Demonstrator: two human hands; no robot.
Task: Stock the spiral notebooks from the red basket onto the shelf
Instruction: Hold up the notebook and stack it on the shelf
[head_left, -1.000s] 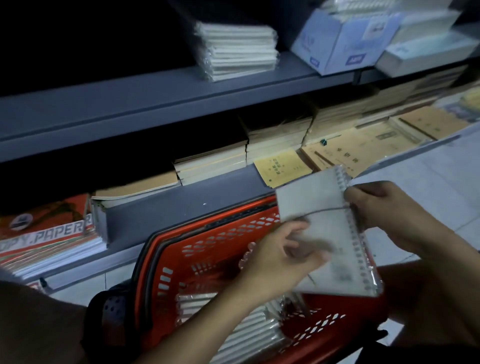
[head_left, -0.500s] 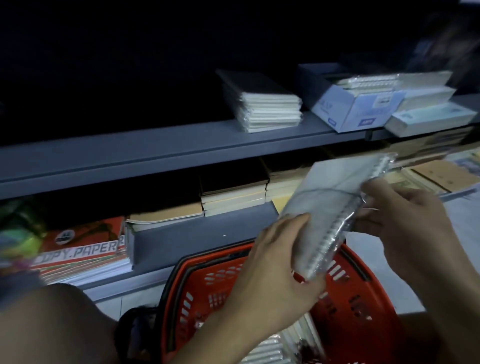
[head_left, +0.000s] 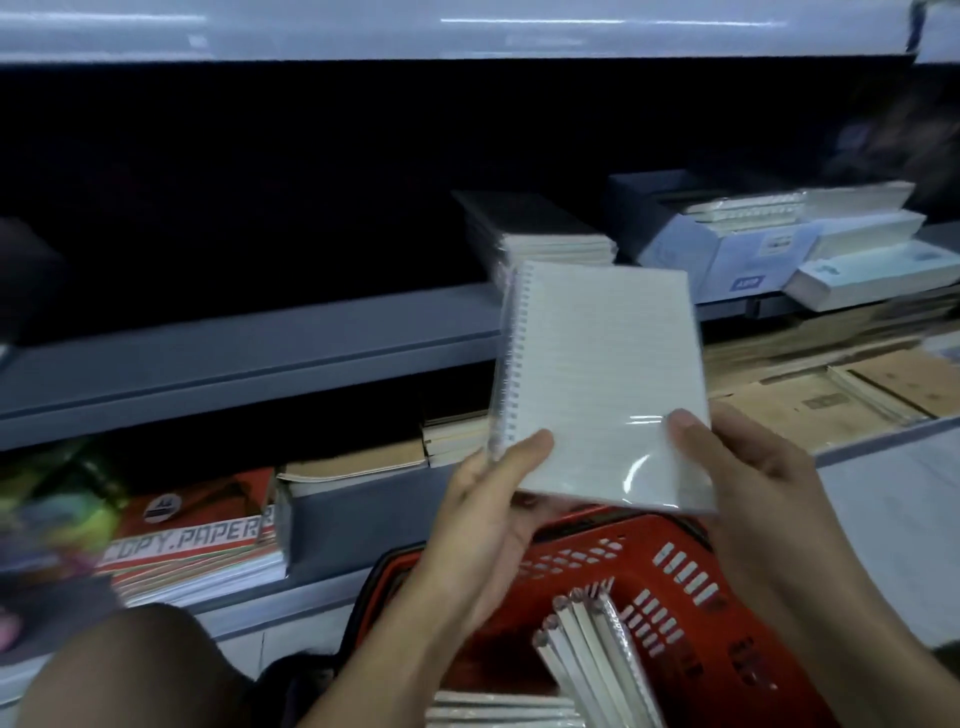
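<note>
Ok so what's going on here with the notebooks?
A person is stocking a shelf. Both hands, left hand and right hand, hold one wrapped spiral notebook by its lower corners, above the red basket. More notebooks are in the basket. A stack of notebooks sits on the shelf behind.

Dim, soft footage on my feed.
Black recess above the grey metal shelf; glare streaks the plastic-wrapped white spiral notebook; edges smear and bow.
</note>
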